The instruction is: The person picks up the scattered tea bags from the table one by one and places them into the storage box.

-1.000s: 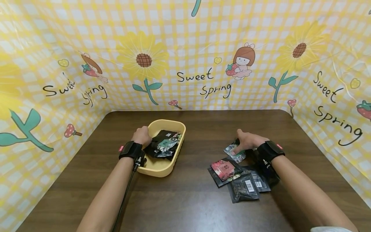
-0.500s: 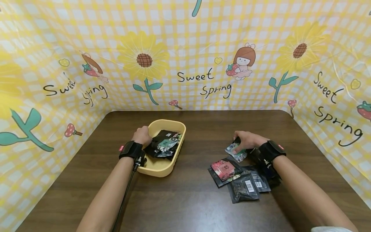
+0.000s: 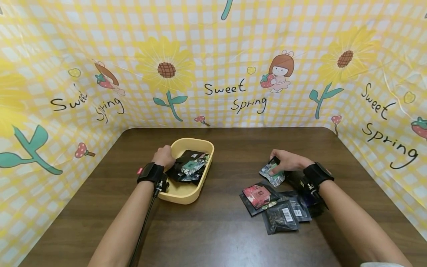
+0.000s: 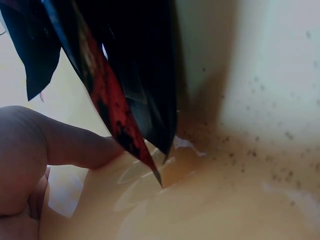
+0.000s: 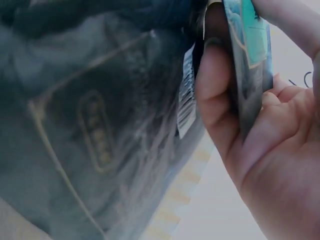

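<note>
My left hand [image 3: 163, 156] grips the left rim of a yellow tray [image 3: 186, 193] holding several dark sachets [image 3: 188, 167]. In the left wrist view a finger [image 4: 75, 145] lies against the tray's inner wall under a black and red sachet [image 4: 125, 95]. My right hand [image 3: 287, 160] pinches a silver and green sachet [image 3: 272, 174] lifted off the table; the right wrist view shows this sachet [image 5: 247, 55] on edge between thumb and fingers [image 5: 215, 95], with a dark packet [image 5: 100, 125] behind. More sachets [image 3: 273, 205] lie in a loose pile in front of that hand.
The brown table [image 3: 213, 237] is walled on three sides by a yellow checked cloth [image 3: 213, 66] with sunflowers and "Sweet Spring" lettering. A cable [image 3: 143, 226] runs along my left forearm. Both wrists wear black bands.
My right hand has curled round the silver and green sachet and raised it slightly, drawing back toward me. The left hand and the tray have not moved.
</note>
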`<action>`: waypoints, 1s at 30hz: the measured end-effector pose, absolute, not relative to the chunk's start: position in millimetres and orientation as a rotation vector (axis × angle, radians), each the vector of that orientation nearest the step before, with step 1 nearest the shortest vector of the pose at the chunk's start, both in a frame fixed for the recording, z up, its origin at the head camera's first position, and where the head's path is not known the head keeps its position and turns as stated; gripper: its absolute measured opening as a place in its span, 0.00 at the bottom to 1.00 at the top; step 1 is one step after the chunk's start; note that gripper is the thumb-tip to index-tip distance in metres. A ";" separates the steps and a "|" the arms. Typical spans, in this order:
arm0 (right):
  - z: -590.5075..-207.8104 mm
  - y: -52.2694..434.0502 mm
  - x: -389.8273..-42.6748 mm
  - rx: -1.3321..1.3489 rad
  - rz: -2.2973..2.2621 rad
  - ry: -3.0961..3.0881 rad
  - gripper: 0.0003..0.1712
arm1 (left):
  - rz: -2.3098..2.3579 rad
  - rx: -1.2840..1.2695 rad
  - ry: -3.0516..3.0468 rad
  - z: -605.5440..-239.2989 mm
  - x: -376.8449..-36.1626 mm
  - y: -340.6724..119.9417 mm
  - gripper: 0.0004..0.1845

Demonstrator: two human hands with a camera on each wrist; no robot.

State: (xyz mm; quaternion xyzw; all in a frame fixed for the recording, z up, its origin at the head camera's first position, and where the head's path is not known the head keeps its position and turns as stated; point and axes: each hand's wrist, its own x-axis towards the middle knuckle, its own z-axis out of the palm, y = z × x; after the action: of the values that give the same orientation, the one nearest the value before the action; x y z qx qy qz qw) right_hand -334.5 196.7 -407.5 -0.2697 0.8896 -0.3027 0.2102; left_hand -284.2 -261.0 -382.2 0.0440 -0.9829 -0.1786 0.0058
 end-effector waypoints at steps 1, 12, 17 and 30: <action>-407.7 196.5 -334.8 -0.754 -0.845 2.474 0.25 | -0.560 0.137 -3.077 -381.9 -283.7 -261.2 0.08; -406.5 195.4 -334.2 -0.813 -0.920 2.447 0.23 | -0.555 0.135 -3.093 -384.2 -286.6 -264.0 0.09; -398.6 192.0 -335.4 -0.809 -0.999 2.423 0.24 | -0.551 0.143 -3.090 -385.8 -287.7 -264.0 0.08; -349.9 108.4 -349.7 -0.883 -1.100 2.407 0.22 | -0.564 0.152 -3.085 -390.6 -290.4 -266.2 0.08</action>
State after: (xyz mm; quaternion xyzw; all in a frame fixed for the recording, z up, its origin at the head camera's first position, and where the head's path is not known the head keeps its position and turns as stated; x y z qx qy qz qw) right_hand -349.7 108.4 -349.9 -0.3118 0.8494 -0.3882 0.1751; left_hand -290.4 -266.2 -390.6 0.0483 -0.9826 -0.1795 0.0007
